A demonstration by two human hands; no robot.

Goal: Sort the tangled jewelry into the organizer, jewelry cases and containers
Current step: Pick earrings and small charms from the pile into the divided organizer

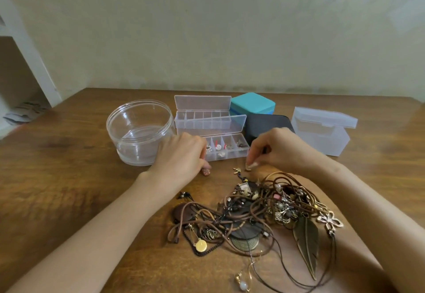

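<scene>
table (69,154): wooden, carries everything
jewelry tangle (264,212): cords and pendants, in front of organizer, on the person's side
round tub (128,152): clear, just left of organizer
organizer (230,156): lid up, small bits in compartments
right hand (278,150): right-front of organizer, fingertips pinch gold piece (248,168) at table level, between organizer and jewelry tangle
left hand (181,154): curled over the left end of organizer; grip can't tell
charm (236,170): loose, just left of gold piece

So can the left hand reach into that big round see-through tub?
Probably yes. The left hand sits right beside the round clear tub, nothing lies between them, and the tub has no lid on. Its curled fingers may already hold something, though.
</scene>
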